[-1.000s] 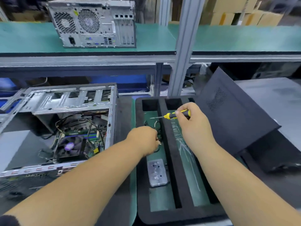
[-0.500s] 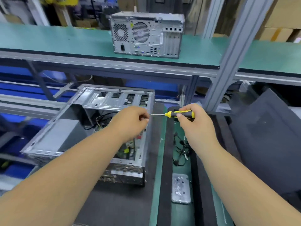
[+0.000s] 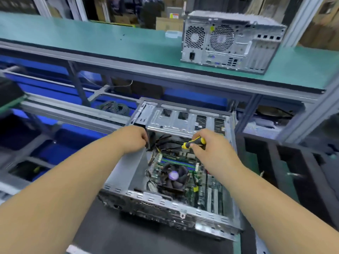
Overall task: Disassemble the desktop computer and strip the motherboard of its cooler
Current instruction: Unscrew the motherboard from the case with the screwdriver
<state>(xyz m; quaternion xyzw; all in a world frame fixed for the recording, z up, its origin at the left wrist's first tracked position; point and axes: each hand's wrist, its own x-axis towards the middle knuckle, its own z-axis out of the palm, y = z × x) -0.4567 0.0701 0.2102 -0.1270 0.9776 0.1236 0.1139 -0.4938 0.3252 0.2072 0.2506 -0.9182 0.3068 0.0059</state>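
An open desktop case (image 3: pixel 165 200) lies on its side on the dark bench. Inside it I see the green motherboard (image 3: pixel 211 191) with a black cooler fan (image 3: pixel 174 176) that has a purple hub. Black cables (image 3: pixel 166 143) run above the board, under the metal drive cage (image 3: pixel 183 120). My right hand (image 3: pixel 212 149) grips a yellow and black screwdriver (image 3: pixel 195 142) over the upper part of the board, with the tool pointing left. My left hand (image 3: pixel 134 137) is curled at the case's upper left wall, beside the cables. Whether it holds anything is hidden.
A second, closed computer (image 3: pixel 229 43) stands on the green upper shelf (image 3: pixel 110 39), back panel toward me. A black foam tray (image 3: pixel 286 171) with green slots lies right of the case. Blue bins (image 3: pixel 55 85) and grey frame posts (image 3: pixel 256 114) sit behind.
My view has swung left from the foam tray to the open case. Both hands have moved over the case, and they have drawn apart; the left hand no longer sits at the screwdriver's tip.
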